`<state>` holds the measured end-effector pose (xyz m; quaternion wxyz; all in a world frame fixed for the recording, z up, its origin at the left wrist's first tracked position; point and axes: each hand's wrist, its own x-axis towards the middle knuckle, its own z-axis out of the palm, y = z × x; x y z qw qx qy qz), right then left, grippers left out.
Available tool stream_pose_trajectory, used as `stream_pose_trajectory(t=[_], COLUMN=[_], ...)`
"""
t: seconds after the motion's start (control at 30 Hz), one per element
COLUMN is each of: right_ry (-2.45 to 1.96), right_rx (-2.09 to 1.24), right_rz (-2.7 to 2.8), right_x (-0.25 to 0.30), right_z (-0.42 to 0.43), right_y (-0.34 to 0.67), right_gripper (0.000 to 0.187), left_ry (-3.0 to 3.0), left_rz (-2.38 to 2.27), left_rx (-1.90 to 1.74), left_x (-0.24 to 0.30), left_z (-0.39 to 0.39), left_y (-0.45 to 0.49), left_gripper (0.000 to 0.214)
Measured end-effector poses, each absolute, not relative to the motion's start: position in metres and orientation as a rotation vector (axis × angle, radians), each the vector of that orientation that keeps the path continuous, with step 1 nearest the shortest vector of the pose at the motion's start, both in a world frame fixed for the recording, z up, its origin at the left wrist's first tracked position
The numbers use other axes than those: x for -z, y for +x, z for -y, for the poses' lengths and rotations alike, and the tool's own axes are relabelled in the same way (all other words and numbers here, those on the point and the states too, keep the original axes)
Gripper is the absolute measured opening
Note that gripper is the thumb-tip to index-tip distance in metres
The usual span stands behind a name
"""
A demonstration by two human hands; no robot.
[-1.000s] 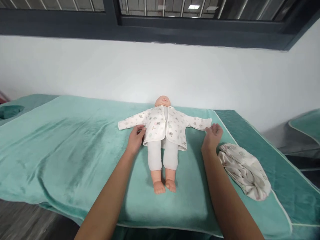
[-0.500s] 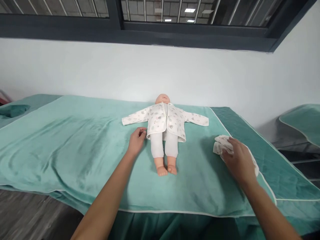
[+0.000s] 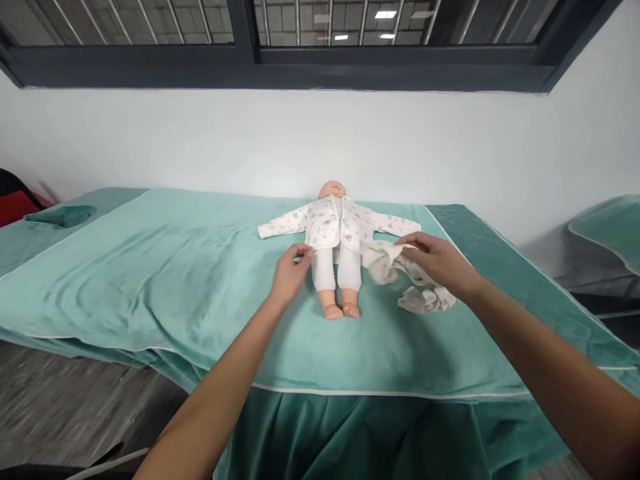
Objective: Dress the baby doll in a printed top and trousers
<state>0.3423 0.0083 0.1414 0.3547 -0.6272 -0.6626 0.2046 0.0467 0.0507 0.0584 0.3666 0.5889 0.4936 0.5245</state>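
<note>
A baby doll (image 3: pixel 333 191) lies on its back on the bed, legs toward me. It wears white leggings (image 3: pixel 324 270) and an open white printed baby shirt (image 3: pixel 320 225), sleeves spread to both sides. My left hand (image 3: pixel 291 272) is at the shirt's lower left corner, thumb and fingertips pinched together on the hem. To the right of the doll's legs, my right hand (image 3: pixel 440 265) grips a crumpled white printed garment (image 3: pixel 385 261) whose shape I cannot make out. Part of that cloth hangs down below the hand, and its left end is beside the doll's leg.
A light green velvet cover (image 3: pixel 165 287) with white piping spreads over the bed. A darker green cover (image 3: pixel 505 267) shows at the right. White wall and a dark window frame (image 3: pixel 310 70) stand behind. A red and black object (image 3: pixel 15 200) sits at the far left.
My right hand has lifted the crumpled garment from the right side of the bed and brought it left toward the doll. My left hand's fingers have closed at the shirt hem.
</note>
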Motion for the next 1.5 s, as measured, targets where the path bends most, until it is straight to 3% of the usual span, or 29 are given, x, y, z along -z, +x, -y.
stream_pose_trajectory(t=[0.17, 0.4, 0.6, 0.73, 0.87, 1.07, 1.23, 1.5], right_ry=[-1.1, -0.886, -0.881, -0.91, -0.836, -0.679, -0.64, -0.713], right_rx=[-0.771, -0.667, -0.602, -0.599, -0.58, -0.782, -0.939, -0.824], right_rz=[1.722, 1.646, 1.713, 1.852, 2.026, 1.989, 2.015, 2.02], right_x=[-0.197, -0.238, -0.243, -0.246, -0.255, -0.269, -0.273, -0.263], right_z=[0.007, 0.006, 0.003, 0.008, 0.019, 0.027, 0.019, 0.011], right_y=[0.274, 0.244, 0.249, 0.257, 0.247, 0.229, 0.236, 0.235], right_gripper=[0.014, 0.009, 0.014, 0.016, 0.03, 0.02, 0.035, 0.044], left_ry=[1.708, 1.786, 1.746, 1.495, 1.447, 1.415, 1.41, 1.478], left_rz=[-0.794, -0.598, -0.896, -0.769, -0.585, -0.457, -0.417, -0.56], left_rx=[-1.12, -1.21, -1.646, -1.855, -1.727, -1.49, -1.54, -1.421], left_x=[-0.121, -0.157, -0.177, -0.198, -0.219, -0.237, -0.241, -0.232], left_z=[-0.008, 0.028, 0.024, 0.009, 0.009, 0.019, 0.0, -0.009], left_y=[0.069, 0.055, 0.04, 0.028, 0.036, 0.04, 0.017, -0.002], left_gripper=[0.056, 0.082, 0.024, 0.022, 0.022, 0.022, 0.019, 0.018])
